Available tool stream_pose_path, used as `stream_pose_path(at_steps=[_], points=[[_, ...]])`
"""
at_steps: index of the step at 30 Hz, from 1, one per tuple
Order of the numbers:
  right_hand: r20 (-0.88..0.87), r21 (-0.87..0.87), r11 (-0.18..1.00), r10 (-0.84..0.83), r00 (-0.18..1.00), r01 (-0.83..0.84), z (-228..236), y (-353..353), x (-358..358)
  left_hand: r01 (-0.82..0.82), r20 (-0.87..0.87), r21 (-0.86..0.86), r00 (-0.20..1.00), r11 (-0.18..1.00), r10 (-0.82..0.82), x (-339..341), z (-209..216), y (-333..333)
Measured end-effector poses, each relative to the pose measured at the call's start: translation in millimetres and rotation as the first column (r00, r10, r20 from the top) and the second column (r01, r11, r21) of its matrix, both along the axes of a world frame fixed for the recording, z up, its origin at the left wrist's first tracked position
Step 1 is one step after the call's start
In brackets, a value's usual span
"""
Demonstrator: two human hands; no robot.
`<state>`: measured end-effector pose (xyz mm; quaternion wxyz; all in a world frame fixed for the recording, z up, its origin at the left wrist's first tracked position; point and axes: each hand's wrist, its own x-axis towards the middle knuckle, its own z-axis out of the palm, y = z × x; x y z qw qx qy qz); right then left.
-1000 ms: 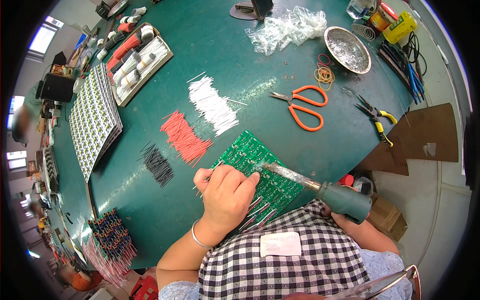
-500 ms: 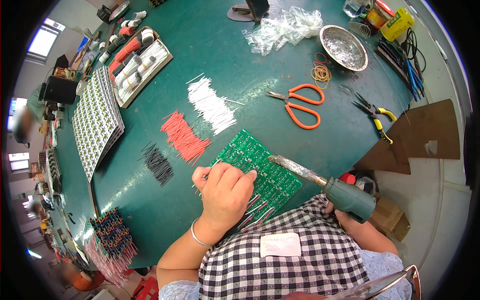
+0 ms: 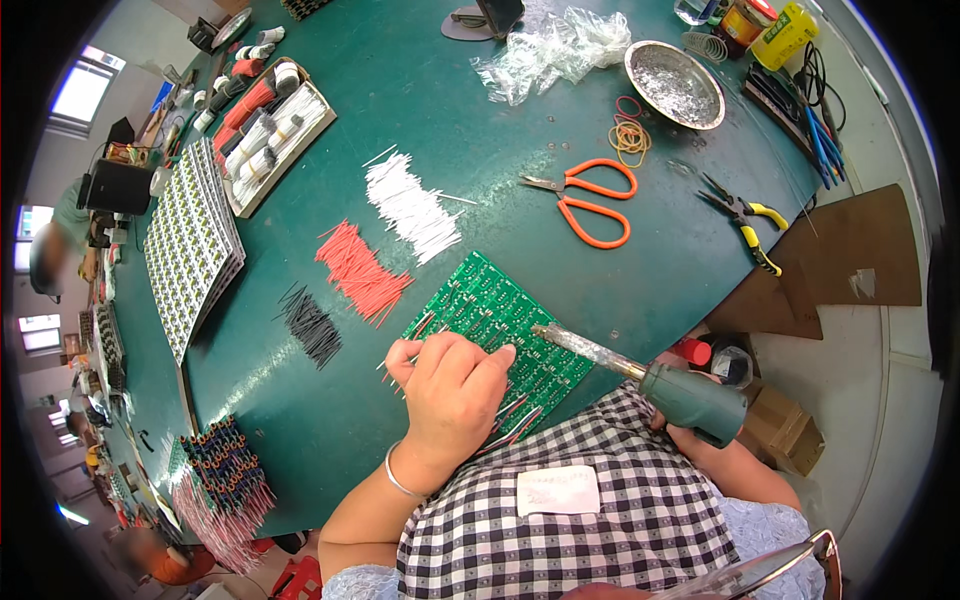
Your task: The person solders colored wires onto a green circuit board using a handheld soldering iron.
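At a big green table (image 3: 690, 270), the person (image 3: 640, 500) seems to be soldering; next is likely calling for steady hands. A flat, speckled green board (image 3: 470, 285) is lying on top. A green-handled tool (image 3: 690, 400) is sitting tight in the right hand (image 3: 690, 440). The left hand (image 3: 450, 390) is curling by thin wires (image 3: 515, 420); its pinch can't be told.

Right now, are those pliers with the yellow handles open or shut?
Open. The pliers lie with their jaws apart in a V, and their yellow-and-black handles are spread too.
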<state>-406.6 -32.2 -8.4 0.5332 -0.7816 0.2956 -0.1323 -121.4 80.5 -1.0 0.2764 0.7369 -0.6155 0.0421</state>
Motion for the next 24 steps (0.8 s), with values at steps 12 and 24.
stream_pose_path(at_steps=[12, 24], points=[[0.069, -0.097, 0.995, -0.025, 0.997, 0.031, 10, -1, 15, 0.016, -0.007, -0.012, 1.0, 1.0, -0.016, -3, -4, -2], [0.04, 0.108, 0.992, -0.062, 0.997, 0.057, -2, 2, 7, 0.001, -0.018, -0.02, 1.0, 1.0, -0.002, -3, -7, -3]])
